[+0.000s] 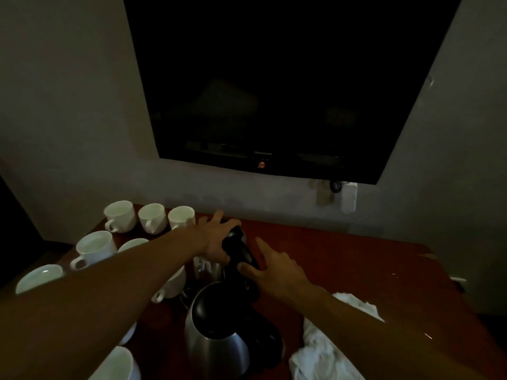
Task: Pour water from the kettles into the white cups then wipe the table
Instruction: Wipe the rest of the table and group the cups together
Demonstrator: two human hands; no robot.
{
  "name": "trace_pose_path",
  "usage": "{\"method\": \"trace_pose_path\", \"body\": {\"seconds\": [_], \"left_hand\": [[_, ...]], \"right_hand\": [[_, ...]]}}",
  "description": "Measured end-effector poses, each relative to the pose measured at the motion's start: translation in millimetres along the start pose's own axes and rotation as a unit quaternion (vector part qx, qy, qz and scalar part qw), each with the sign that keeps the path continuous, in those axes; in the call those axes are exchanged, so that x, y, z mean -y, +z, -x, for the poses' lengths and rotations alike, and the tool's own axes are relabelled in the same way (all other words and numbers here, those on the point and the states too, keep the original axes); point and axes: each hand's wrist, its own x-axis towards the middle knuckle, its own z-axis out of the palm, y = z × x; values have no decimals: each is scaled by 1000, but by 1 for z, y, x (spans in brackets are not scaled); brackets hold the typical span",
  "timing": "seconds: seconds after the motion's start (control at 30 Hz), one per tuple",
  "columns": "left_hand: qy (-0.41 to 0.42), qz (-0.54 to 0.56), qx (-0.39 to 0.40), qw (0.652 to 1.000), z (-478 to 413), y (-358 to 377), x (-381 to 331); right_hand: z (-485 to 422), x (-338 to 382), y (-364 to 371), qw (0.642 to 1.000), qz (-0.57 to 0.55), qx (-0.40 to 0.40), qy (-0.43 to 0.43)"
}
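Two steel kettles stand on the red-brown table (pixel 356 270). The far kettle (pixel 241 252) has a long black handle. My left hand (pixel 215 237) grips the top of that handle, fingers curved over it. My right hand (pixel 275 270) touches the handle lower down with its thumb, fingers fairly straight. The near kettle (pixel 216 348) stands upright just in front, with no hand on it. Several white cups fill the left side: a back row (pixel 152 216), a larger cup (pixel 96 246), one under my left forearm (pixel 174 283) and one at the bottom edge (pixel 118 363). A crumpled white cloth (pixel 321 349) lies at the right.
A dark wall-mounted television (pixel 274 78) hangs over the table's back edge, with a white wall socket (pixel 349 197) below its right corner. Another white cup or bowl (pixel 38 277) sits at the table's left edge. The room is dim.
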Motion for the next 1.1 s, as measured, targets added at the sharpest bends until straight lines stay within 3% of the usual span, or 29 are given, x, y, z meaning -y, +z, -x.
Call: {"method": "trace_pose_path", "body": {"seconds": [0.07, 0.27, 0.47, 0.77, 1.1], "left_hand": [[9, -46, -13, 999, 3, -11, -21], [89, 19, -41, 995, 7, -3, -116], [115, 88, 13, 989, 9, 58, -199], [65, 138, 30, 988, 10, 161, -265], [8, 95, -87, 992, -17, 225, -289]], "right_hand": [[15, -12, -12, 999, 23, -20, 23], [74, -78, -42, 991, 66, -75, 86], [131, -162, -48, 988, 74, -48, 127], [178, -231, -9, 989, 112, -7, 99], [162, -272, 47, 989, 132, -55, 25]]}}
